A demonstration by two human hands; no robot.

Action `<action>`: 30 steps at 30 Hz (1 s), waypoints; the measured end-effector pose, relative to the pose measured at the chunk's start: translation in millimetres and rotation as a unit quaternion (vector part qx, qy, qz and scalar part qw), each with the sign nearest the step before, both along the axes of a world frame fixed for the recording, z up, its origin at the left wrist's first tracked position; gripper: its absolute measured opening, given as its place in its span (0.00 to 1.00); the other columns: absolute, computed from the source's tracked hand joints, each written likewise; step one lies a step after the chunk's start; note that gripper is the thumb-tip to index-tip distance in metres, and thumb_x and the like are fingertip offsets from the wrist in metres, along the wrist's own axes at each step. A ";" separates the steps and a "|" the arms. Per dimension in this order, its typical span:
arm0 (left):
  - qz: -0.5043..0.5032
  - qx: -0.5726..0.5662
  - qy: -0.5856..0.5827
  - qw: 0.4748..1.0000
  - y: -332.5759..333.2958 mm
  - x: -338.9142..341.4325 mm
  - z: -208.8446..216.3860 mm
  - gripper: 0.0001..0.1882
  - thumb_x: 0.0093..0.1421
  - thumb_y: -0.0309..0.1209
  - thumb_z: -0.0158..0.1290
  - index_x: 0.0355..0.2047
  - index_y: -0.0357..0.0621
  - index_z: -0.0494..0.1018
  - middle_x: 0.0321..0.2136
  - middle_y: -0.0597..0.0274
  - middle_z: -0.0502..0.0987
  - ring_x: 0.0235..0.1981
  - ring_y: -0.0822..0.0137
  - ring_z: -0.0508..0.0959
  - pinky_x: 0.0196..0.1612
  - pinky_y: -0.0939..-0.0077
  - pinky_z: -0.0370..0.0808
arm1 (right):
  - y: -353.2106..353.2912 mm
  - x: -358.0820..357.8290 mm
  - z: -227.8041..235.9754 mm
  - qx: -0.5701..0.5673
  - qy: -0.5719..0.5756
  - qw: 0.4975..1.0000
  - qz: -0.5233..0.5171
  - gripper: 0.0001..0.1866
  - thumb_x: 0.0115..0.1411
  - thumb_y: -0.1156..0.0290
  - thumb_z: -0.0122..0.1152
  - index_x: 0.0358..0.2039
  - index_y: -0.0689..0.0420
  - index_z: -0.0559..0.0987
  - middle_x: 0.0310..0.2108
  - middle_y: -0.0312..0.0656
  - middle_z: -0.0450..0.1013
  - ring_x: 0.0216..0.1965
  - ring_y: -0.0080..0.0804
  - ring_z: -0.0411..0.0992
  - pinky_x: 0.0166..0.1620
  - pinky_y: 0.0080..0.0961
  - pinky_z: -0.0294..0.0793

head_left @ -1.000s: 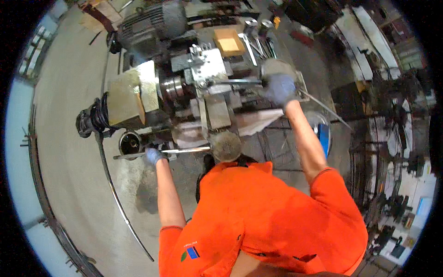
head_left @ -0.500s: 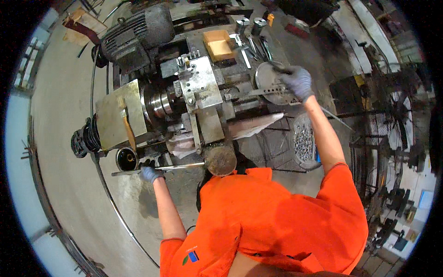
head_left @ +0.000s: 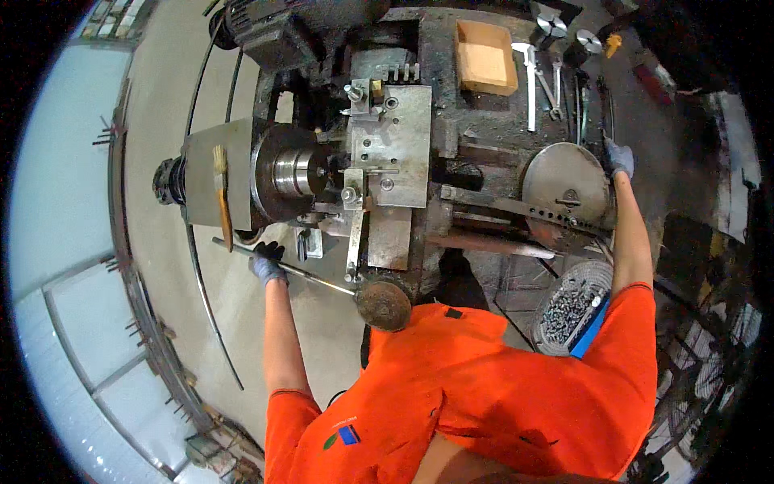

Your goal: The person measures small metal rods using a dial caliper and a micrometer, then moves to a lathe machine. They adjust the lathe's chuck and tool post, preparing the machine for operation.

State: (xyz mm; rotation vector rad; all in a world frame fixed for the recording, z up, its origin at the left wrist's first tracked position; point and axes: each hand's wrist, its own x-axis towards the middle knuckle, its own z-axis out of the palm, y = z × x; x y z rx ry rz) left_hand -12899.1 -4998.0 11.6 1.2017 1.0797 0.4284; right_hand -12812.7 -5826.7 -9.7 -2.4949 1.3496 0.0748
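Note:
On the near left, my gloved left hand (head_left: 269, 264) is closed around a long metal bar (head_left: 318, 281). The bar runs to a round, grimy hub (head_left: 384, 308) close to my orange shirt. At the far right, my gloved right hand (head_left: 619, 157) is closed at the lower end of a thin dark bar (head_left: 609, 109); its fingers are partly hidden. Beside that hand lies a round metal disc (head_left: 566, 179). Between my arms is a lathe-like machine, with a shiny ringed cylinder (head_left: 294, 172) at its spindle and a flat steel plate (head_left: 391, 153) on its slide.
A brush (head_left: 222, 194) lies on the metal cover (head_left: 201, 181) at left. Towards the back are a cardboard box (head_left: 485, 58), a caliper (head_left: 529, 85), wrenches (head_left: 551, 89) and two metal collets (head_left: 550, 28). By my right forearm stands a basket (head_left: 568, 310) of small metal parts.
My view has shifted, with the machine now nearer. My right hand has moved from over the disc to its right side. The left hand keeps its grip on the metal bar.

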 end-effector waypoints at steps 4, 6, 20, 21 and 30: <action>-0.013 0.010 0.034 0.999 4.0 -2.6 -0.9 0.15 0.57 0.27 0.43 0.43 0.30 0.64 0.29 0.39 0.74 0.24 0.49 0.77 0.25 0.59 0.78 | 8.5 8.2 0.5 0.017 0.096 0.989 0.113 0.39 0.44 0.37 0.56 0.46 0.58 0.74 0.45 0.51 0.71 0.47 0.46 0.69 0.48 0.37 0.67; -0.028 0.049 0.047 0.997 1.3 -3.9 0.6 0.15 0.56 0.28 0.46 0.42 0.32 0.64 0.31 0.42 0.73 0.30 0.51 0.77 0.28 0.55 0.78 | 21.1 1.3 17.4 0.019 0.078 0.984 0.162 0.39 0.44 0.36 0.55 0.48 0.54 0.73 0.45 0.50 0.71 0.47 0.47 0.69 0.48 0.37 0.67; -0.024 -0.005 0.017 1.000 -10.6 4.4 8.1 0.18 0.56 0.29 0.47 0.46 0.31 0.64 0.32 0.37 0.74 0.26 0.48 0.77 0.28 0.61 0.78 | -14.5 -394.5 62.0 -0.002 -0.043 0.981 0.189 0.20 0.56 0.62 0.54 0.44 0.63 0.74 0.42 0.48 0.74 0.42 0.38 0.73 0.43 0.28 0.69; -0.035 -0.012 0.018 0.999 -4.6 2.8 6.2 0.18 0.56 0.29 0.47 0.46 0.31 0.64 0.31 0.38 0.74 0.26 0.49 0.77 0.27 0.62 0.78 | -26.1 -413.3 51.1 -0.049 -0.027 0.983 0.172 0.21 0.55 0.60 0.56 0.43 0.64 0.74 0.41 0.50 0.74 0.42 0.41 0.73 0.42 0.29 0.69; -0.035 -0.020 0.029 0.999 -16.7 7.0 17.2 0.15 0.56 0.27 0.46 0.43 0.35 0.66 0.31 0.41 0.75 0.23 0.55 0.77 0.24 0.68 0.76 | 64.9 -470.7 34.8 -0.005 0.125 0.992 0.012 0.23 0.49 0.55 0.59 0.33 0.65 0.77 0.27 0.55 0.74 0.25 0.50 0.72 0.32 0.38 0.69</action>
